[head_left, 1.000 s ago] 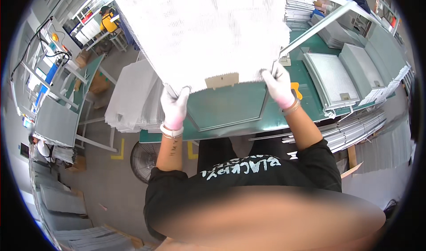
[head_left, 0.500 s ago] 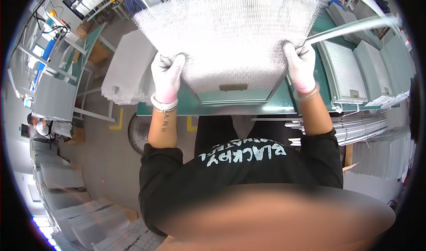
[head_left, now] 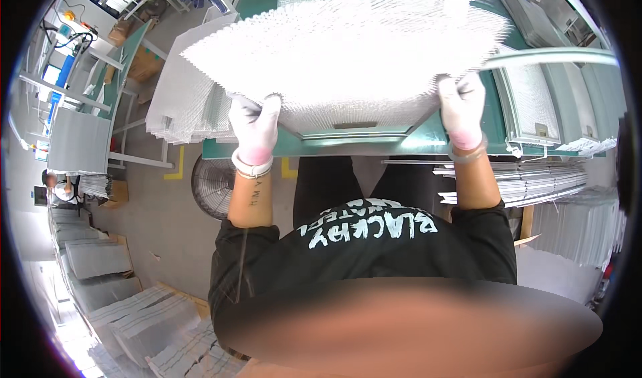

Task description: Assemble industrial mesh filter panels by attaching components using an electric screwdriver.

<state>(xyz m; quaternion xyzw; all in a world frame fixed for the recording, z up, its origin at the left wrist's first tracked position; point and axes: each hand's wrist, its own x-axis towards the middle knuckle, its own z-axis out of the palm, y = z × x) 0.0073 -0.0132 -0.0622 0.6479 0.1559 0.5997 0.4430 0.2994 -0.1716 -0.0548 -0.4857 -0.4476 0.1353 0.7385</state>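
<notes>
A bright silver metal mesh sheet spans the space between my hands, its toothed edges flaring out on both sides. My left hand, in a white glove, pinches the near left edge between thumb and fingers. On the near right edge, my right hand, gloved too, grips the sheet in the same way. Beneath the sheet lies a thin metal frame, mostly covered, with its near corners showing. A pale metal strip runs out to the right from behind my right hand; where it joins is hidden.
The green worktable carries finished-looking framed mesh panels at the right. Stacked mesh sheets stand left of it. A floor fan is below the table's left end. Metal strips lie beneath the right end.
The mesh sheet tilts flatter, and more of the table shows beyond its far edge. Both hands keep hold of it. The view has shifted slightly.
</notes>
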